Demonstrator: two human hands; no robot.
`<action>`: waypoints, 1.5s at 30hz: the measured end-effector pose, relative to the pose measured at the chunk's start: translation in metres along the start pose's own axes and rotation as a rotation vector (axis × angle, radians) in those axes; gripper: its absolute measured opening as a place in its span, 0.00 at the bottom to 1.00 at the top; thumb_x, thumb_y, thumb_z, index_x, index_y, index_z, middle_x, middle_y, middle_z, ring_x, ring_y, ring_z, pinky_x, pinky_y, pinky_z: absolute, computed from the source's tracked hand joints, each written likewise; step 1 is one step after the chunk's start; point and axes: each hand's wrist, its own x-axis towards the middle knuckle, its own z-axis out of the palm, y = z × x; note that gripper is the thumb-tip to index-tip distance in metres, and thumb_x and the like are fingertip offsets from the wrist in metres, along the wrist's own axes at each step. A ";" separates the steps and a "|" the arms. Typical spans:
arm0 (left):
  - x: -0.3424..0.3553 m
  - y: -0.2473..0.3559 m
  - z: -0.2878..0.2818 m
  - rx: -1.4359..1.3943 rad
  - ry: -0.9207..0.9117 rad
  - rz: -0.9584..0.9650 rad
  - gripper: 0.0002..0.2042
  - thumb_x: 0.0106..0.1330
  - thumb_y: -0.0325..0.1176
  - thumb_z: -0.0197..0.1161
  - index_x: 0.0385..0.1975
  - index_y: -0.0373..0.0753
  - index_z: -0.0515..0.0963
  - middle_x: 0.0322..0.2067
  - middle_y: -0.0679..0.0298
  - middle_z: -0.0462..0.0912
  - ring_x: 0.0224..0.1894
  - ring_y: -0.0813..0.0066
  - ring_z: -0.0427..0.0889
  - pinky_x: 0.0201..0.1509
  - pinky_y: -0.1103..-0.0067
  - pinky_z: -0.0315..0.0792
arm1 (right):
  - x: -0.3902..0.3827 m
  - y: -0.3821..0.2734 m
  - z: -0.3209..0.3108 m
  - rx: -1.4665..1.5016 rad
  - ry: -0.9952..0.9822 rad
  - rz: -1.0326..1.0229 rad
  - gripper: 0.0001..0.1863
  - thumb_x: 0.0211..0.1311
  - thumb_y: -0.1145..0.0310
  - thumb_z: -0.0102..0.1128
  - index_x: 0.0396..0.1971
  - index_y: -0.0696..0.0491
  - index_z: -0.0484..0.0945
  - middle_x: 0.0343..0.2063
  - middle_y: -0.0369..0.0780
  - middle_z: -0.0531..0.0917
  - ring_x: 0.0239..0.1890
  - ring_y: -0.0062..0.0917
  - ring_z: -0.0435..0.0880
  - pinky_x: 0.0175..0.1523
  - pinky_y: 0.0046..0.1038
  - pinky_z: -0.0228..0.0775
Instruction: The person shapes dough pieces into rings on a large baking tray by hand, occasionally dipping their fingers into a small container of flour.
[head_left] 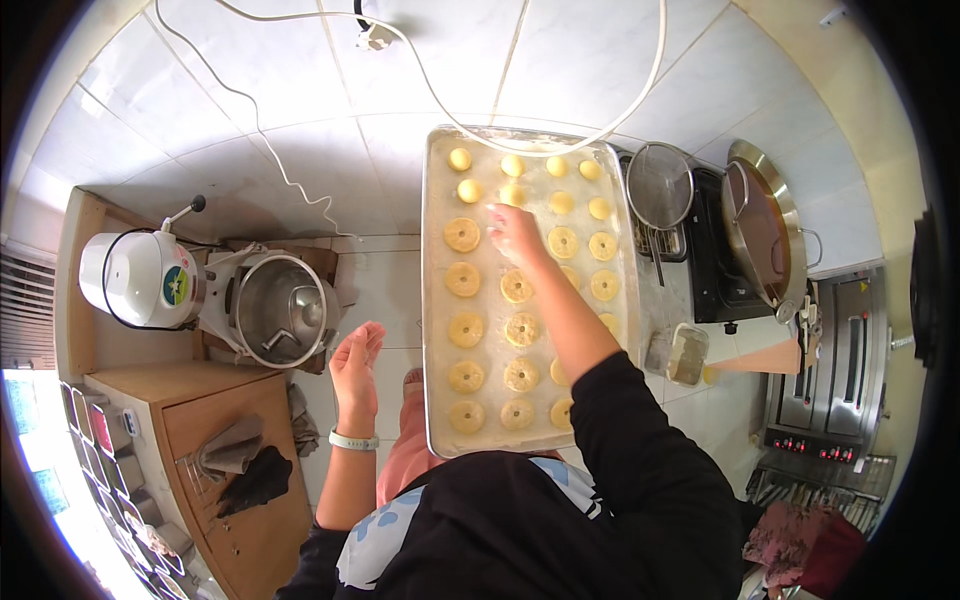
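Observation:
A large floured metal tray (434,300) lies in front of me, holding several rows of dough pieces. Its far rows are small round dough balls (469,191); the nearer ones are flattened dough rings (464,329) with a hole in the middle. Over the middle column, my right hand (517,238) hovers just below a dough ball (511,194). Its floury fingers are bent but apart, with nothing visible in them. The hand and forearm hide some dough beneath. Beside the tray's left edge, my left hand (356,362) is raised with fingers extended, holding nothing.
To the left stand a white stand mixer (135,278), its metal bowl (285,310) and a wooden cabinet (225,440). At right are a mesh strainer (660,185), a wide pan of brown liquid (750,225) on a black stove, and a plastic container (687,355). A white cable (420,75) loops over the tray's far edge.

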 end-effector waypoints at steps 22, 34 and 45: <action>0.068 -0.072 0.142 1.628 -0.423 0.819 0.10 0.53 0.26 0.60 0.35 0.36 0.76 0.39 0.58 0.77 0.48 0.59 0.71 0.57 0.67 0.62 | -0.194 -0.022 -0.157 0.351 0.187 0.537 0.11 0.57 0.73 0.59 0.40 0.58 0.78 0.31 0.39 0.83 0.33 0.18 0.80 0.41 0.20 0.71; -0.049 -0.034 0.146 0.047 -0.636 -0.277 0.13 0.60 0.23 0.60 0.44 0.31 0.74 0.40 0.59 0.80 0.41 0.74 0.79 0.45 0.81 0.73 | -0.170 -0.085 -0.132 0.913 -0.239 0.516 0.23 0.56 0.75 0.60 0.53 0.56 0.70 0.46 0.38 0.77 0.48 0.22 0.76 0.51 0.23 0.69; -0.063 0.002 0.115 -0.003 -0.634 -0.314 0.12 0.59 0.25 0.61 0.42 0.30 0.75 0.37 0.60 0.81 0.39 0.75 0.79 0.45 0.81 0.73 | -0.173 -0.128 -0.119 0.862 -0.145 0.439 0.18 0.54 0.76 0.61 0.47 0.59 0.75 0.40 0.38 0.80 0.38 0.17 0.78 0.44 0.19 0.71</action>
